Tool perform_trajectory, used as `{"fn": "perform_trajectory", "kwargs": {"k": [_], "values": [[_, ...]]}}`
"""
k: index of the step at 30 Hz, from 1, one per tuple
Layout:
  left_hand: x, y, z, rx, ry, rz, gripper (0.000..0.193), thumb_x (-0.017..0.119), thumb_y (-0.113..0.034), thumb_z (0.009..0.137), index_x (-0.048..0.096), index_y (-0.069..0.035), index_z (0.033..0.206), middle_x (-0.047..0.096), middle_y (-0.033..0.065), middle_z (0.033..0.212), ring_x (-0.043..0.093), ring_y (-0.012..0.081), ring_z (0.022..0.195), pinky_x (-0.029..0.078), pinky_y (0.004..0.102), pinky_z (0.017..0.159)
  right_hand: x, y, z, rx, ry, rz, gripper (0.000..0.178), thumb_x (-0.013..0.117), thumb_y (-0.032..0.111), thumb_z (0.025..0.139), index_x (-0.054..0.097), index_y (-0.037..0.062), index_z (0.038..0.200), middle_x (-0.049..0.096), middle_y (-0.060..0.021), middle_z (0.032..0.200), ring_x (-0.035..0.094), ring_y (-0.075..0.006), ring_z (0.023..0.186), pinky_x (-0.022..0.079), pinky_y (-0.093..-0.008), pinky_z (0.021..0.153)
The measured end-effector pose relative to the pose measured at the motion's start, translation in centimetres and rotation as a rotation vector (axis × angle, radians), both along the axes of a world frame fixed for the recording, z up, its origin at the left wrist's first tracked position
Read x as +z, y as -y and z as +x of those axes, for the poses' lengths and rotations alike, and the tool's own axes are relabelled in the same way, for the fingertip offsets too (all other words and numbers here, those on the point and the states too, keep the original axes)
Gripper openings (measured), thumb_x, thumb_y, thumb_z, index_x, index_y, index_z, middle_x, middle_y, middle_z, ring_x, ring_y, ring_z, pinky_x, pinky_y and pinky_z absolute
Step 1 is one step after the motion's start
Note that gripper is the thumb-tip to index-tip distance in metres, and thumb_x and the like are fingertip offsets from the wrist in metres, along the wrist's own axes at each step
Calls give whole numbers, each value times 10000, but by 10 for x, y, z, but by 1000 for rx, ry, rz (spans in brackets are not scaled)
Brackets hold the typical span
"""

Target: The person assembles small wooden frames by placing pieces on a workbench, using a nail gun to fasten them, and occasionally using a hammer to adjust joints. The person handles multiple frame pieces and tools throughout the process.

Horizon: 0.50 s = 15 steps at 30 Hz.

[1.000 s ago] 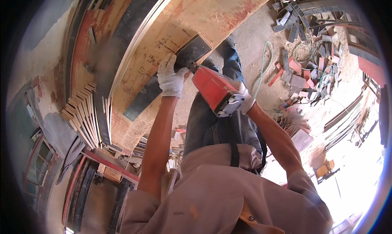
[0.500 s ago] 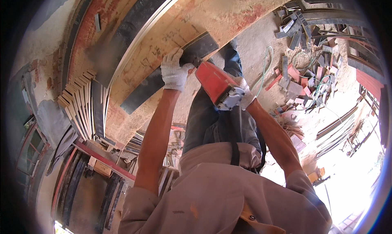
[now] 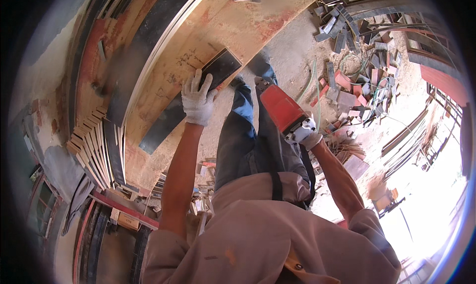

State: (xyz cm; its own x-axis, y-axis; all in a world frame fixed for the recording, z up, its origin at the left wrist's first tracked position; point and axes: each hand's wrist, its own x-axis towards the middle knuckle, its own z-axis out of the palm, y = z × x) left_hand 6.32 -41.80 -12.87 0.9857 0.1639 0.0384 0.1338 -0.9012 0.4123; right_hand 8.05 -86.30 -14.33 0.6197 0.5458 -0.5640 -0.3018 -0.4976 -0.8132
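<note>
The left grip (image 3: pixel 197 99) (it is wearing a white glove) is resting over the middle of a dark board (image 3: pixel 225 67), with its fingers spread and not pinching. The board is showing on both sides of it, and I cannot tell if it is one piece or two under there. The right grip (image 3: pixel 311 136), gloved too, is wrapping around the back end of a red tool (image 3: pixel 281 108), and the hand is staying well apart from the board. The tool's nose is pointing up and left, near the board's end but apart from it. The board is lying on a big wooden surface (image 3: pixel 263 23). Farther out, a thin green hose (image 3: pixel 318 98) is hanging past the tool, and many scraps (image 3: pixel 358 80) are lying on the floor (image 3: pixel 292 58) to the right.
</note>
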Motion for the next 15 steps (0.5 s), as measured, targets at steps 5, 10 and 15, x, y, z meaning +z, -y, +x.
{"fn": "perform_trajectory", "kwargs": {"k": [5,10,15], "values": [[-6,-1,2,-19,85,1,667,884,-232,726,644,-209,1347,547,137,1503,533,421,1326,416,609,1099,13,-14,14,-539,-791,599,558,412,477,1060,523,101,1457,613,-99,1435,549,-283,1349,405,-478,1166],[4,0,12,41,67,-103,634,914,-189,674,644,-212,1247,597,105,1429,572,386,1268,459,556,1037,20,-21,20,-458,-663,248,507,583,353,998,534,133,1451,636,-64,1394,561,-227,1317,381,-427,1152],[6,-2,12,33,26,-46,737,932,-215,670,600,-217,1328,602,129,1405,596,387,1205,456,556,1038,45,-33,39,-157,-573,299,549,463,461,1040,528,112,1458,621,-82,1422,542,-274,1343,381,-476,1168]]}}
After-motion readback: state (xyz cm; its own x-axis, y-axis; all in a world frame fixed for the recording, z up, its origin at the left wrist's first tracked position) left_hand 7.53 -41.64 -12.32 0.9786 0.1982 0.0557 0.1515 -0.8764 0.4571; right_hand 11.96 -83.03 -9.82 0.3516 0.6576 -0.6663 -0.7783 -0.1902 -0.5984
